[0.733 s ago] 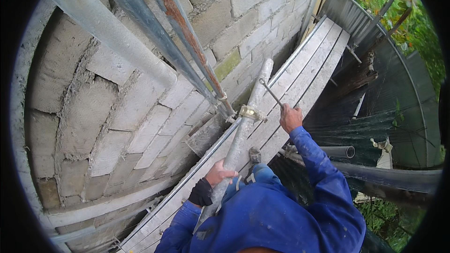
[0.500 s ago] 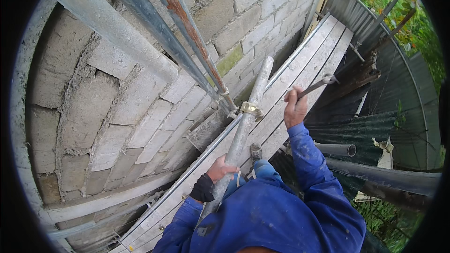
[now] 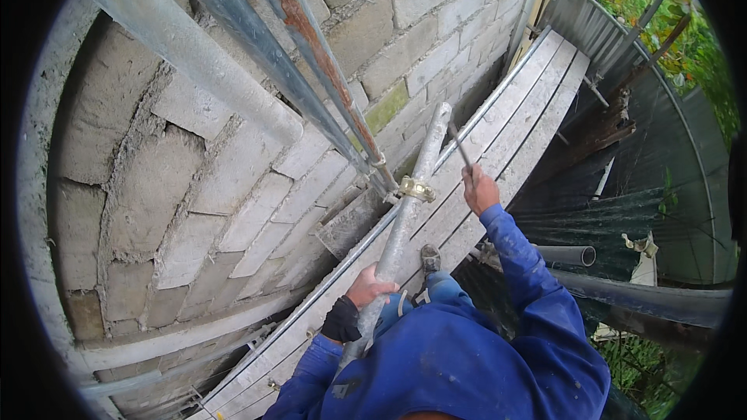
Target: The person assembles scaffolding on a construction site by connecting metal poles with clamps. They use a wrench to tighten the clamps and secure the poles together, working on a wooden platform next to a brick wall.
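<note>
My left hand (image 3: 370,288), with a black wrist wrap, is closed round a grey metal scaffold pipe (image 3: 408,222) that slants up and away from my body. A brass-coloured scaffold clamp (image 3: 418,189) sits round this pipe, above the left hand. My right hand (image 3: 482,190) grips a slim, dark metal tool (image 3: 460,145). Its far end points up toward the pipe's top end, apart from it as far as I can tell. The tool's head is blurred, so its exact kind is unclear.
Beneath me runs a plank walkway (image 3: 513,109), my shoe (image 3: 430,257) on it. A concrete block wall (image 3: 194,163) rises at left. Scaffold tubes (image 3: 257,47) stand before it at upper left. A horizontal pipe (image 3: 646,286), dark netting (image 3: 580,222) and metal sheeting (image 3: 692,179) are at right.
My right hand has moved slightly left and down. The tool in it has swung from pointing right to pointing up and left, near the pipe. My left hand keeps its hold.
</note>
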Tool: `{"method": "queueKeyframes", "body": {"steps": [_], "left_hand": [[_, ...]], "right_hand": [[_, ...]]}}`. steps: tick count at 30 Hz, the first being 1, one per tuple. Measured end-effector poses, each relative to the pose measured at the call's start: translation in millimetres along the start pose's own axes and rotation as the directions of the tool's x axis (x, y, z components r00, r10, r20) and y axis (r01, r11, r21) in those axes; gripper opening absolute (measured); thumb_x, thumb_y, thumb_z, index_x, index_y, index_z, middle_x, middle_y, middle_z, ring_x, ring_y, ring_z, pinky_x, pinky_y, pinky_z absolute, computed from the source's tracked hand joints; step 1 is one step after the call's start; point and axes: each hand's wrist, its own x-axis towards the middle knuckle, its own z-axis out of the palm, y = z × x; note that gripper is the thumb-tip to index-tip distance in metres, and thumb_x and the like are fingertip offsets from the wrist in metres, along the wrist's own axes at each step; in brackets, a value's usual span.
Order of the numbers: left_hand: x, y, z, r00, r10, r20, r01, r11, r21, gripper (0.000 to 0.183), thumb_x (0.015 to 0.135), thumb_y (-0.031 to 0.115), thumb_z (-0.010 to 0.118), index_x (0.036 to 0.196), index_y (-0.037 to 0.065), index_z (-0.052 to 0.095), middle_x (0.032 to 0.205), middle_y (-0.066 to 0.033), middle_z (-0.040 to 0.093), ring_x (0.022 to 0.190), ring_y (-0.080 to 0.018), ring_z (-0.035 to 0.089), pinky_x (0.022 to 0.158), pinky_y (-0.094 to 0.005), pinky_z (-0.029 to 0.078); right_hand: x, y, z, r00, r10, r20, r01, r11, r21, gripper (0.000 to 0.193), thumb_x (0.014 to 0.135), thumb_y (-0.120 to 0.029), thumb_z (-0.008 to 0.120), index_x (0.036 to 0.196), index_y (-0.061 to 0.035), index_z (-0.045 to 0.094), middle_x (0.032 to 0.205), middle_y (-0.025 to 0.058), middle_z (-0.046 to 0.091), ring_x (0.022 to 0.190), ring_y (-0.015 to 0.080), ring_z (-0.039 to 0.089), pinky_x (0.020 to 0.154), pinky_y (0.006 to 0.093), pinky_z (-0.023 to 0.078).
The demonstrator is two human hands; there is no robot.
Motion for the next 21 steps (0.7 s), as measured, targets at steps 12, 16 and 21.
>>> {"method": "queueKeyframes", "body": {"steps": [12, 16, 21], "left_hand": [[-14, -47, -20, 0.979, -0.114, 0.170, 0.168, 0.923, -0.346, 0.066, 0.079, 0.030, 0.075, 0.130, -0.002, 0.048, 0.100, -0.0093, 0.060, 0.083, -0.0172, 0.062, 0.069, -0.0300, 0.051], [3, -59, -6, 0.979, 0.103, -0.174, -0.063, 0.973, 0.221, 0.067, 0.078, 0.031, 0.079, 0.128, -0.002, 0.050, 0.099, -0.0096, 0.062, 0.079, -0.0155, 0.063, 0.062, -0.0300, 0.052], [-2, -42, -14, 0.988, 0.118, -0.102, -0.112, 0.992, 0.059, 0.056, 0.077, 0.021, 0.079, 0.119, -0.004, 0.054, 0.091, -0.0094, 0.065, 0.065, -0.0149, 0.063, 0.058, -0.0297, 0.052]], "right_hand": [[-35, 2, -5, 0.962, 0.233, -0.142, -0.118, 0.826, 0.551, 0.024, 0.100, -0.024, 0.054, 0.108, -0.0015, 0.059, 0.075, 0.0146, 0.063, 0.066, 0.0287, 0.063, 0.061, 0.0395, 0.048], [-38, -3, -1, 0.986, 0.070, -0.153, -0.015, 0.943, 0.331, 0.027, 0.099, -0.027, 0.053, 0.107, -0.0021, 0.061, 0.090, 0.0243, 0.066, 0.083, 0.0448, 0.064, 0.070, 0.0511, 0.048], [-3, -101, -115, 0.951, 0.051, -0.304, 0.191, 0.676, 0.711, 0.025, 0.105, -0.024, 0.050, 0.112, -0.0014, 0.060, 0.068, 0.0015, 0.051, 0.060, 0.0075, 0.047, 0.055, 0.0262, 0.039]]}}
